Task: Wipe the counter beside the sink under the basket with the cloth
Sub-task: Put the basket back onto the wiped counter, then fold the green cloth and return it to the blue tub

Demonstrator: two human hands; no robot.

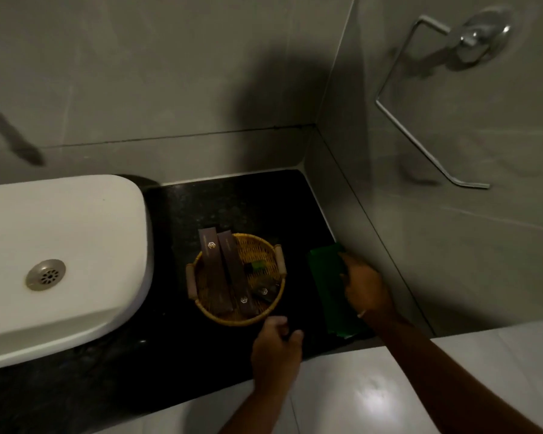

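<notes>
Nearest the camera, the left hand (275, 346) hangs over the front edge of the dark counter (176, 211), fingers loosely curled, just short of the near rim of the basket (198, 303); whether it touches the rim cannot be told in this light, and it grasps nothing that shows. Further in and to the right, the right hand (362, 285) lies palm-down on the green cloth (326, 277), fingers spread and pressing rather than clenched; the cloth lies flat on the counter between the basket and the side wall (420, 233). The basket sits on the counter between the sink (76, 214) and the cloth, carrying two long brown packets (223, 264) and some smaller items; the surface beneath it is therefore judged not yet wiped. Assessment: task at an early stage; cloth in hand and in position; basket to be lifted or shifted, the patch under it wiped, the basket put back. Beyond, the rear strip of counter lies bare up to the back wall.
</notes>
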